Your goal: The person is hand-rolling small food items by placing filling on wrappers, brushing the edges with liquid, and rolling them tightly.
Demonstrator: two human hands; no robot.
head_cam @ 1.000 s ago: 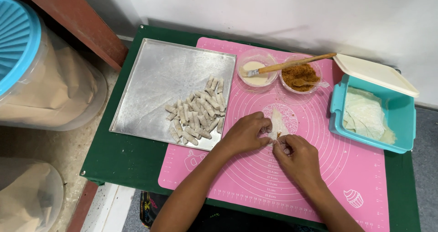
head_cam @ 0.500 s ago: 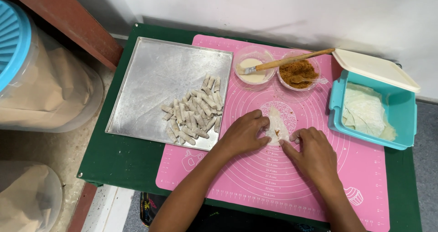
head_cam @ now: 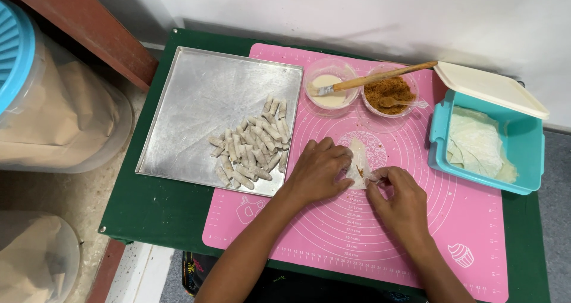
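I see 2 small bowls on the pink mat (head_cam: pixel 476 219) — one (head_cam: pixel 329 90) holds pale paste and a brush (head_cam: pixel 375 78), one (head_cam: pixel 389 91) brown filling. The teal box (head_cam: pixel 523 154) holds pale wrappers; the metal tray (head_cam: pixel 196 112) holds small rolls (head_cam: pixel 253 142). The thin wrapper (head_cam: pixel 358 163) lies between my hands — left hand (head_cam: pixel 318 172) curled on its edge, right hand (head_cam: pixel 401 199) pinching its corner.
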